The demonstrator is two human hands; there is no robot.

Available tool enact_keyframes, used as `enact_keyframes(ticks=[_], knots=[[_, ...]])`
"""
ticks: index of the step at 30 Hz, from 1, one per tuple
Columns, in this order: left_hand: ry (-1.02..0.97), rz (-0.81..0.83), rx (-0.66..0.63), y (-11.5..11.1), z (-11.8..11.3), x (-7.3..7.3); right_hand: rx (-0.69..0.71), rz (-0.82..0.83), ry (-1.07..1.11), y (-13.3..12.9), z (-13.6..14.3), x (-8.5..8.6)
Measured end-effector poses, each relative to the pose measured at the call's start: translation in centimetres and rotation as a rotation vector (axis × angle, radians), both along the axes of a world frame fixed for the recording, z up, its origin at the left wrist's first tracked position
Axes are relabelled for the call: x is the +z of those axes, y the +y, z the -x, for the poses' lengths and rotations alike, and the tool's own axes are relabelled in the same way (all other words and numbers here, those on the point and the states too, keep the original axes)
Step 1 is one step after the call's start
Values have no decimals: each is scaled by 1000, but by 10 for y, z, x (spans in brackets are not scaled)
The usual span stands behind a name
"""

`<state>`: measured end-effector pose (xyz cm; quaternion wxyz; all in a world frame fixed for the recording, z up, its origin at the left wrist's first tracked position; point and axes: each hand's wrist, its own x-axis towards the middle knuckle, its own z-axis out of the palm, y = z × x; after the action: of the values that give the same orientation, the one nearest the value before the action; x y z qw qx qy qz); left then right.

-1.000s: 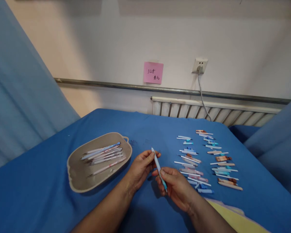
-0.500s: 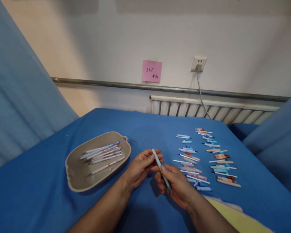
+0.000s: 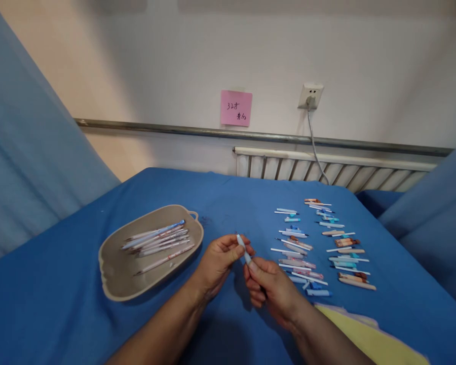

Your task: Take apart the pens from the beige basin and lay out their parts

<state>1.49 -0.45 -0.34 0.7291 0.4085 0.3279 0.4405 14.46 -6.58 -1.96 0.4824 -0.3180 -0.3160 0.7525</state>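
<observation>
Between my hands is a pale blue pen (image 3: 243, 248), tilted with its tip end up and to the left. My left hand (image 3: 222, 261) pinches the upper part between thumb and fingers. Wrapped round the lower part is my right hand (image 3: 268, 284), which hides the rest of the barrel. To the left, a beige tray (image 3: 114, 284) holds several pens (image 3: 159, 241) lying in a loose bundle. On the right, pen parts (image 3: 296, 261) such as barrels, white refills and coloured pieces lie in two columns.
A blue cloth (image 3: 228, 203) covers the table. Yellow sheets (image 3: 365, 332) lie at the front right beside my right forearm. Behind are a radiator (image 3: 289, 167), a metal rail, a pink note (image 3: 236, 108) and a socket (image 3: 310, 96) with a cable. Blue curtains hang at both sides.
My right hand has slid up the pen and closed round its lower part, covering the greenish end seen before. The left hand keeps its pinch. The view has shifted slightly.
</observation>
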Motion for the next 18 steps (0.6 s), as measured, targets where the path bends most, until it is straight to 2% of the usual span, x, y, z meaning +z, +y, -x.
enact_keyframes(ticks=[9,11,15,18], knots=[[96,-27,162,-2,-7,-2,-207,-126,-412,7,4,-10],[107,-11,185,-1,-7,-4,-207,-109,-377,7,6,-10],[58,-1,228,4,-4,-6,-132,4,-123,3,7,-6],[19,-3,234,7,-2,-5,-68,49,-26,3,5,-5]])
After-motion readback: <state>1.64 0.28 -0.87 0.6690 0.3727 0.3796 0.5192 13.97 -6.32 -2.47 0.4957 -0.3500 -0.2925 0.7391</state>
